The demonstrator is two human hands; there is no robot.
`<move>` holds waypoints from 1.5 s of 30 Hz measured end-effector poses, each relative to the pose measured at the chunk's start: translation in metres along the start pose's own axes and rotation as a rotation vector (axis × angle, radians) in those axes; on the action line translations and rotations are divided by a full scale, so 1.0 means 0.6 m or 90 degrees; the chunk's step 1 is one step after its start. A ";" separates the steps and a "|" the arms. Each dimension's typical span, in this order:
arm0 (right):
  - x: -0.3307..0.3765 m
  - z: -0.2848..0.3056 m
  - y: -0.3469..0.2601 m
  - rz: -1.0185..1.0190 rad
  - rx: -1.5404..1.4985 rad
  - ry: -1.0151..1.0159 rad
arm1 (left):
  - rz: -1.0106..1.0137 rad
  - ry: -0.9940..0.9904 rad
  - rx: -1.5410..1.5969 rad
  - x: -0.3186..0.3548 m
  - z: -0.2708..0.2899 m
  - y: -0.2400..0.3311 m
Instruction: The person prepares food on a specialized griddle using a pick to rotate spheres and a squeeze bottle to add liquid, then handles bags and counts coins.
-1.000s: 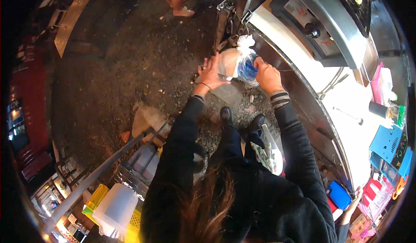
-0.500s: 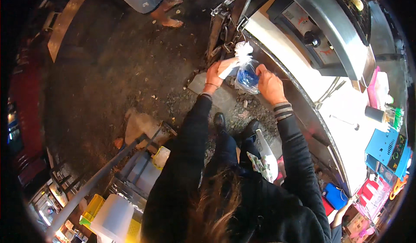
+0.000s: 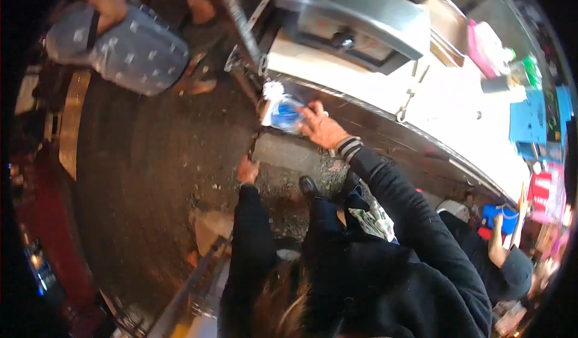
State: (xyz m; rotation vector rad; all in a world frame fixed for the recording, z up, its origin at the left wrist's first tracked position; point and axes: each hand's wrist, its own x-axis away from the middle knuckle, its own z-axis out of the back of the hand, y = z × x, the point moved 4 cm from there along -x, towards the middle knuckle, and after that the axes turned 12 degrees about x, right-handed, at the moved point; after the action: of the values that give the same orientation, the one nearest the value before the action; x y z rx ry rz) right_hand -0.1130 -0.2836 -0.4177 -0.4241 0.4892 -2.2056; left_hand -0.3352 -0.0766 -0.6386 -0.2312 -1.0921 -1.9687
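A clear plastic bag with blue contents (image 3: pixel 285 115) hangs at the near left corner of the counter, with a bunched white top (image 3: pixel 273 90). A pale strip (image 3: pixel 265 114) shows along its left side. At the bag's right edge is my right hand (image 3: pixel 325 127), fingers stretched and apart; whether the fingertips touch the plastic is hard to see. Lower and to the left, apart from the bag, my left hand (image 3: pixel 248 170) hangs over the ground. Motion smears its fingers, so any hold is unclear.
A steel stove with a black knob (image 3: pixel 344 38) stands on the white counter (image 3: pixel 445 121). A blue box-shaped device (image 3: pixel 528 118) is at the right. One person in grey patterned clothing (image 3: pixel 141 52) is at upper left, another in dark clothing (image 3: pixel 481 266) at lower right.
My left hand has left the pale strip beside the bag and dropped down. My right hand's fingers have spread from a pinch at the bag. The view has shifted, showing more of both people.
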 end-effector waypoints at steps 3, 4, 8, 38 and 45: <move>0.056 0.043 0.000 0.042 -0.010 0.066 | 0.043 -0.118 -0.146 0.048 -0.044 -0.077; 0.056 0.066 -0.050 0.113 -0.039 0.074 | 0.165 -0.097 -0.173 0.067 -0.037 -0.208; 0.181 0.149 -0.004 0.028 -0.056 0.125 | 0.097 -0.281 -0.205 0.184 -0.110 -0.211; 0.373 0.407 0.363 -0.068 0.051 0.357 | -0.482 0.148 -0.196 0.315 -0.168 0.867; 0.389 0.412 0.370 -0.133 -0.012 0.416 | -0.512 0.056 -0.079 0.459 -0.052 0.890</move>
State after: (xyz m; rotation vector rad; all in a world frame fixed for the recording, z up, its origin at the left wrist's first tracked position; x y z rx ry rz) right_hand 0.0016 -0.6473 -0.2774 0.2705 0.8381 -2.5241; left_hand -0.0987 -0.3999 -0.1896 0.2778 -1.0999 -2.7234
